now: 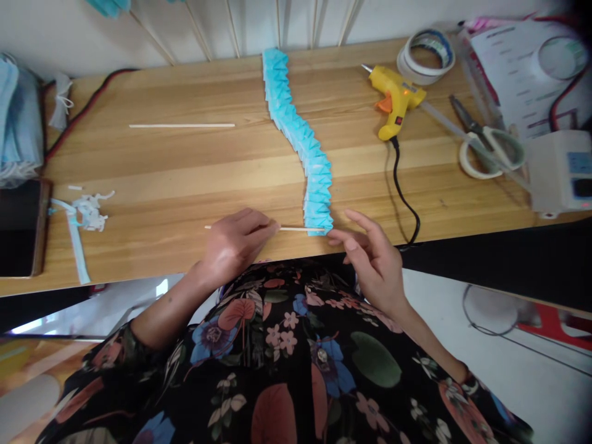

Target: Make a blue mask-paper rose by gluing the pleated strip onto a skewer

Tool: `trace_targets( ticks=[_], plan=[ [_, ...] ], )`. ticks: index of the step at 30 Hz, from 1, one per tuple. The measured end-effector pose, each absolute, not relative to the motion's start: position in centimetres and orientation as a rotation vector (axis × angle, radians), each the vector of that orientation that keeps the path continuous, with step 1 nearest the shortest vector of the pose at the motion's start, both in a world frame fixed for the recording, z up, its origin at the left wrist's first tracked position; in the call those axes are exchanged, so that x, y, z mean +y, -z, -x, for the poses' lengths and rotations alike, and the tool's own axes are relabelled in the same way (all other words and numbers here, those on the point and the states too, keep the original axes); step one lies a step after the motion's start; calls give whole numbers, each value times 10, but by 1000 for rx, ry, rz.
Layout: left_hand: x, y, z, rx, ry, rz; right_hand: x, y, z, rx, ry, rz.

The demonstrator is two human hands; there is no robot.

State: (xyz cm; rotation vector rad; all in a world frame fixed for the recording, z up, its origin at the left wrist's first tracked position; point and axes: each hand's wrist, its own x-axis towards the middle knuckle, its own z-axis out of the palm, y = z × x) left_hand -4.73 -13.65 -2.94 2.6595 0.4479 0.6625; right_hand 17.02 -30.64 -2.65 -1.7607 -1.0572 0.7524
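A long strip of pleated light-blue material (296, 132) snakes down the wooden table toward its front edge. My left hand (238, 239) pinches a thin pale wooden stick (293, 229), whose right end lies across the strip's near end. Beside that end is my right hand (372, 256), with its fingers apart and the index fingertip touching or nearly touching the strip's corner. A second thin stick (182, 126) lies flat on the table farther back on the left.
A yellow glue gun (396, 98) with a black cord, tape rolls (425, 57) and scissors (485, 139) lie at the right. On the left are a phone (23, 228), face masks (18, 117) and white scraps (90, 211). Several sticks lean against the wall.
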Motion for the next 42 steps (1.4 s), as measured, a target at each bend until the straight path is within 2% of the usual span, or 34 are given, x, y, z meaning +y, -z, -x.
trace_targets(
  ticks=[7, 13, 17, 24, 34, 42],
  plan=[
    [-134, 34, 49, 418, -644, -2679, -309, 32, -171, -1018, -737, 1727],
    [-133, 35, 49, 424, -630, -2644, -315, 34, -179, -976, -470, 1784],
    [-133, 37, 49, 444, -625, -2633, -314, 34, -177, -1078, -433, 1801],
    [-132, 35, 50, 388, -763, -2635, -314, 33, -170, -1124, -514, 1796],
    [-133, 38, 49, 397, -682, -2610, -315, 38, -170, -981, -710, 1725],
    [-131, 34, 46, 405, -694, -2670, -311, 31, -168, -1007, -746, 1724]
  ],
)
